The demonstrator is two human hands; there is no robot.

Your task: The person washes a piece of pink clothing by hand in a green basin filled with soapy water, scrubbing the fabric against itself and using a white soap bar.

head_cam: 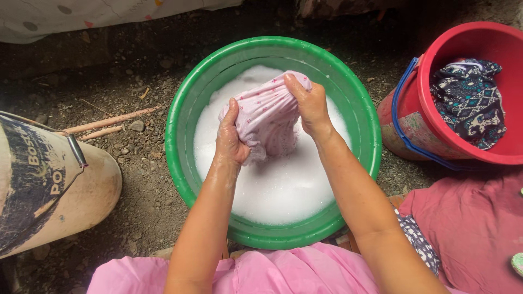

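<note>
At the left edge of the frame, a cream-coloured bucket (52,190) lies tilted on the dirt, bearing a dark, worn printed label (24,185) with pale lettering.

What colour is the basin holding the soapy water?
Green: the round plastic basin has a bright green rim and wall, seen best in the head view.

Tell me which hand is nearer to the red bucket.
Right. The right hand grips the pink cloth over the green basin, on the side toward the red bucket. The left hand grips the cloth's opposite side, farther away.
</note>
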